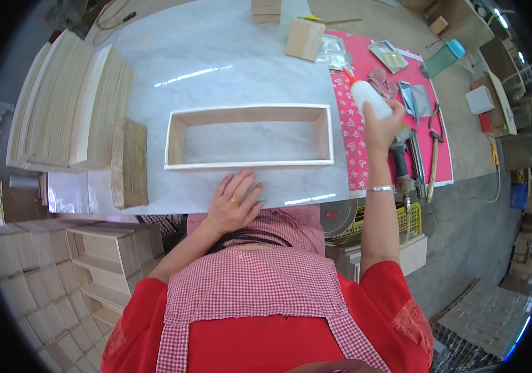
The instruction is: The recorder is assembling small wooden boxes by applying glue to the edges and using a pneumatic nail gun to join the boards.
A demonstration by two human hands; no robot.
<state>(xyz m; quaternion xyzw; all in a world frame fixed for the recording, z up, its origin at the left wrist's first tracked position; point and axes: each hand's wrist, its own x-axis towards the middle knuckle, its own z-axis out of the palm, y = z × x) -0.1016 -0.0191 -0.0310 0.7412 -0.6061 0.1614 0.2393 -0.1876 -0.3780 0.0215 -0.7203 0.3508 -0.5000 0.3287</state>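
Head view, looking down: a white plastic squeeze bottle [370, 98] with a pointed red nozzle is in the right hand [382, 126], above a pink, heart-patterned sheet [353, 149] at the right end of a grey-white marbled desk [185, 56]. The fingers are wrapped round the bottle, which tilts with its nozzle toward the far left. Left of it on the desk lies a rectangular frame of pale wood with white edges [250, 116], its long sides running left to right and the desk surface showing inside. The left hand [236, 204] is palm down at the desk's near edge, fingers loosely spread, holding nothing visible, just beside the frame's near side.

The step in hand appears to be handling the bottle. Moving it seems to call for a firm grip without squeezing, with the nozzle kept clear of nearby things.

Farther out, a pale wooden block [305, 38] stands beyond the frame; a brown rectangular block [129, 163] and tall stacks of pale boards [67, 99] stand to the left; a wooden-handled hammer [435, 149] lies to the right.

The right hand and forearm partly hide a dark and silver power tool [402, 168]. Whether the left fingertips touch the frame, and whether the nozzle is capped, cannot be told.
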